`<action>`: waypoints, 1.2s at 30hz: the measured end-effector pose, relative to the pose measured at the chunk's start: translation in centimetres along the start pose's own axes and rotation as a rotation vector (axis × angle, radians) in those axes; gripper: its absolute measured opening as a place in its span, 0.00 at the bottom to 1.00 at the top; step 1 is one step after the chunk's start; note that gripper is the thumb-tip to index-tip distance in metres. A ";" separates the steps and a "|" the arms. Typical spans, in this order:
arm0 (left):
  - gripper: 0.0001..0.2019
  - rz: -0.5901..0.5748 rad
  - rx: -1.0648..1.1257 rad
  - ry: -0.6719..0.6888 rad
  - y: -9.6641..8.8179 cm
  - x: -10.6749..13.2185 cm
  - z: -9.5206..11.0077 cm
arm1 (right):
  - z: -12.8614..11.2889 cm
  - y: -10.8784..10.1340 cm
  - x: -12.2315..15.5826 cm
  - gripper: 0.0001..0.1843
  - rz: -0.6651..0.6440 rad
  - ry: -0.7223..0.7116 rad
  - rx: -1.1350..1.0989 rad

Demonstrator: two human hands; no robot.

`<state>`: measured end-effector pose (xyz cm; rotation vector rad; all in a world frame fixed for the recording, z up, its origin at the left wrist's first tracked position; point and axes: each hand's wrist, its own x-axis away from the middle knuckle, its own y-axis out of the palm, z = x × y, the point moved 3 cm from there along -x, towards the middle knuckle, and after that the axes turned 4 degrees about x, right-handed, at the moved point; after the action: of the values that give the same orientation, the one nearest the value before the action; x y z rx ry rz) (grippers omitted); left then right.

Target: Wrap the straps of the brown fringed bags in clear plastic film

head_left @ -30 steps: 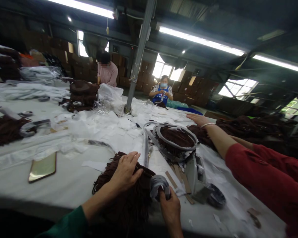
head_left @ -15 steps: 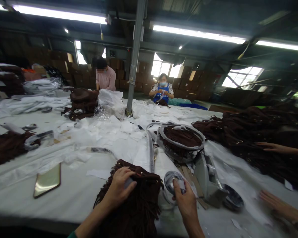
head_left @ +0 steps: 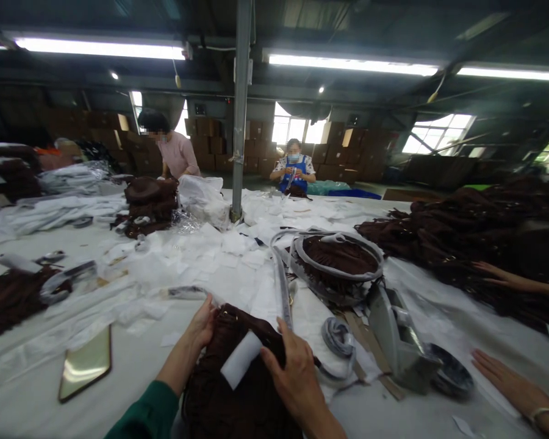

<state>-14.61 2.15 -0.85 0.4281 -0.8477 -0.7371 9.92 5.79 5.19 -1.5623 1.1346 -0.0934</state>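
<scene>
Though unreadable, white label [head_left: 241, 360] on fringe [head_left: 242, 405]

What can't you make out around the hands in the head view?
Head view only:
Fringed bag under the left hand and right hand: bottom cut off by lower edge.
Beneath the white sheet: hidden by the sheet.
Co-worker's arm: cut off by right edge.
Paper slips: any print too small to read.

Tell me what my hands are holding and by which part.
Both hands hold a dark brown fringed suede bag: the left hand at its upper left edge, the right hand at its right side, beside a white foam strip.
</scene>
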 end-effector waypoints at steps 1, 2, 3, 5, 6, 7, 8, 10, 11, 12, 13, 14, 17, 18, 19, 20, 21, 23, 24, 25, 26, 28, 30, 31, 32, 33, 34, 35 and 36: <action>0.17 -0.016 -0.012 0.027 0.1 0.0 0.1 | -0.6 1.2 0.7 0.27 -0.025 -0.029 0.031; 0.17 -0.024 -0.036 0.075 0.2 0.1 0.4 | -0.8 2.2 1.3 0.24 -0.037 -0.044 0.063; 0.17 -0.029 -0.065 0.137 0.2 0.3 0.8 | -0.6 3.0 1.7 0.21 -0.037 -0.045 0.087; 0.16 -0.052 -0.122 0.269 0.4 1.3 1.7 | 0.4 4.1 1.8 0.18 -0.023 -0.057 0.110; 0.15 -0.069 -0.160 0.332 0.5 2.1 2.2 | 1.1 4.3 1.5 0.19 -0.011 -0.082 0.119; 0.14 -0.090 -0.205 0.384 0.7 3.0 2.6 | 1.8 4.4 1.0 0.20 0.003 -0.118 0.135; 0.14 -0.112 -0.246 0.420 0.9 4.0 2.9 | 2.5 4.3 0.3 0.22 0.013 -0.155 0.152; 0.12 -0.176 -0.403 0.492 1.8 6.1 2.9 | 3.6 4.0 -1.7 0.23 0.000 -0.198 0.160; 0.11 -0.206 -0.531 0.536 2.2 7.1 2.6 | 4.1 3.7 -2.8 0.23 -0.018 -0.198 0.147; 0.11 -0.223 -0.687 0.583 2.7 7.9 2.1 | 4.4 3.4 -3.8 0.22 -0.039 -0.189 0.123; 0.11 -0.212 -0.849 0.634 3.1 8.5 1.4 | 4.6 3.1 -4.8 0.21 -0.056 -0.171 0.096; 0.11 -0.170 -0.991 0.685 3.2 8.9 0.6 | 4.6 2.8 -5.5 0.20 -0.061 -0.148 0.072; 0.11 -0.018 -1.157 0.774 2.9 8.6 -1.7 | 3.5 2.1 -6.2 0.12 -0.028 -0.072 0.022; 0.11 0.005 -1.163 0.795 2.7 8.3 -2.3 | 2.7 2.1 -5.8 0.08 -0.017 -0.053 -0.006; 0.10 0.017 -1.164 0.814 2.5 7.9 -2.9 | 1.9 2.1 -5.3 0.08 -0.022 -0.046 -0.057; 0.10 0.020 -1.169 0.828 2.3 7.6 -3.3 | 1.0 2.3 -4.7 0.14 -0.049 -0.047 -0.136; 0.10 0.020 -1.179 0.843 2.1 7.3 -3.7 | 0.0 2.6 -4.0 0.21 -0.094 -0.053 -0.231; 0.10 0.002 -1.204 0.858 1.9 6.8 -4.1 | -1.6 3.0 -2.8 0.31 -0.193 -0.068 -0.408; 0.10 -0.015 -1.211 0.852 1.8 6.5 -4.2 | -2.2 3.2 -2.4 0.33 -0.228 -0.072 -0.465; 0.10 -0.037 -1.209 0.836 1.7 6.3 -4.3 | -2.7 3.2 -2.1 0.33 -0.242 -0.077 -0.489; 0.10 -0.060 -1.196 0.818 1.6 6.2 -4.3 | -3.0 3.2 -1.9 0.33 -0.242 -0.087 -0.496; 0.10 -0.110 -1.168 0.801 1.6 5.9 -4.4 | -3.6 3.1 -1.8 0.31 -0.227 -0.118 -0.513; 0.10 -0.138 -1.197 0.832 1.6 5.7 -4.6 | -3.6 3.1 -1.9 0.25 -0.191 -0.093 -0.605; 0.10 -0.129 -1.238 0.874 1.7 5.7 -4.8 | -3.4 3.3 -2.0 0.20 -0.163 -0.024 -0.701; 0.10 -0.118 -1.292 0.926 1.7 5.7 -5.1 | -2.9 3.6 -2.1 0.16 -0.129 0.086 -0.822; 0.11 -0.117 -1.348 0.981 1.8 5.7 -5.4 | -2.3 4.0 -2.2 0.16 -0.080 0.227 -0.946; 0.12 -0.122 -1.395 1.037 1.9 5.7 -5.8 | -1.6 4.4 -2.2 0.19 -0.022 0.379 -1.059; 0.13 -0.136 -1.431 1.085 2.0 5.6 -6.1 | -0.8 4.8 -2.2 0.21 0.038 0.516 -1.146; 0.14 -0.158 -1.458 1.121 2.0 5.4 -6.3 | -0.1 5.2 -2.2 0.22 0.096 0.619 -1.208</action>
<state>-6.34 -0.14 -0.63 -0.4358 0.8405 -0.9005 5.56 7.80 2.25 -2.6295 1.9346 0.2419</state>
